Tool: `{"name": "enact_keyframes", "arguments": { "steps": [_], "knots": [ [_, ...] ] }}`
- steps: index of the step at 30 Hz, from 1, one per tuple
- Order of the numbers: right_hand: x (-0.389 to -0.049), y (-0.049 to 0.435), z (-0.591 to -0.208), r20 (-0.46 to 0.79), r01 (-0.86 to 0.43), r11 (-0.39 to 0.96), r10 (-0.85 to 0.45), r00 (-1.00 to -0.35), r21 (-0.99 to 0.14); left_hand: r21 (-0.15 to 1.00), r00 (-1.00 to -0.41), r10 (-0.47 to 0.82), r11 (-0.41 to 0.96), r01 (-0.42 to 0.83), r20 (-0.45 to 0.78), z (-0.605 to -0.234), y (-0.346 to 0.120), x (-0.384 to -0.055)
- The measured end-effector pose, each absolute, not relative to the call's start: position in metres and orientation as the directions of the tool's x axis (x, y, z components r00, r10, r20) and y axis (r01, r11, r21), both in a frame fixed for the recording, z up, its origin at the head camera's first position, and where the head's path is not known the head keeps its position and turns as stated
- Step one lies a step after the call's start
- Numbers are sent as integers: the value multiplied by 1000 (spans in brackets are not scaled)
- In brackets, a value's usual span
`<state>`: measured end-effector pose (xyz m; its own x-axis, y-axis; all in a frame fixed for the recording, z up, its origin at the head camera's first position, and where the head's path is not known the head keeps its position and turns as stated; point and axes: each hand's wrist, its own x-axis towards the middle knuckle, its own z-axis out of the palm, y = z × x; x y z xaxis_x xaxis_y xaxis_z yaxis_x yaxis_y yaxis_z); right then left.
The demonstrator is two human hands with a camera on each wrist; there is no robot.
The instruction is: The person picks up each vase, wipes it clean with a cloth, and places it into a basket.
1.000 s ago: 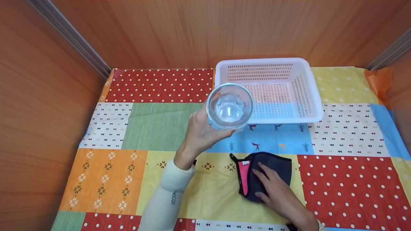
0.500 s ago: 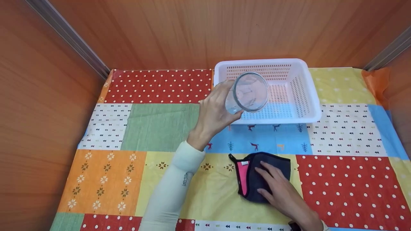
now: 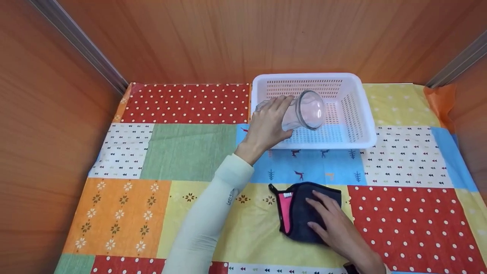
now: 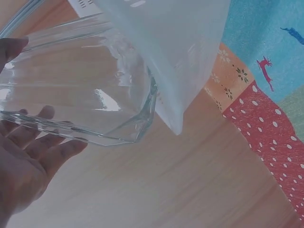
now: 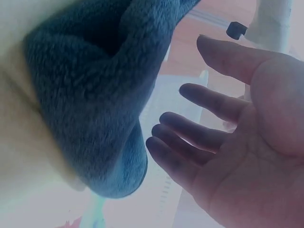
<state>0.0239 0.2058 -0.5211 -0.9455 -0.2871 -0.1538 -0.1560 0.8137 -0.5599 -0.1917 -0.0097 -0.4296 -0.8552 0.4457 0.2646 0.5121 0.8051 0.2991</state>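
My left hand (image 3: 268, 123) grips a clear drinking glass (image 3: 312, 110) around its side, above the white basket (image 3: 331, 146). The glass lies tilted nearly sideways, its round mouth turned right. In the left wrist view, thumb and fingers wrap the glass (image 4: 90, 80), and its faceted base is close to the basket wall (image 4: 190, 52). My right hand (image 3: 336, 224) hovers over a dark grey fabric piece (image 3: 302, 215) with black edging, pink lining and a small loop. The right wrist view shows its fingers spread and apart from the fuzzy fabric (image 5: 95, 104).
The perforated plastic basket stands against the wooden back wall (image 3: 213, 42). A patchwork-print tablecloth (image 3: 190, 148) covers the table. Wooden panels with metal corner strips stand at left and right. An orange cloth bit (image 3: 441, 102) hangs at the right edge.
My left hand has moved right and away from me, bringing the glass over the basket and tipping it from mouth toward the camera to nearly sideways. The right hand and fabric have barely moved.
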Motion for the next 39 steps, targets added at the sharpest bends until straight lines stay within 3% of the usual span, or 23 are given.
{"name": "enact_keyframes", "arguments": {
  "steps": [12,29,39],
  "knots": [
    [13,238,-531,43,-192,805,-203,-978,-561,238,-871,467,838,490,149,-454,10,-205],
    [-2,282,-538,154,-142,836,-69,-986,-529,218,-892,452,870,442,5,-467,30,-221],
    [-41,279,-527,384,-246,870,-72,-921,-426,164,-897,441,885,436,5,-467,36,-223]
  ]
}}
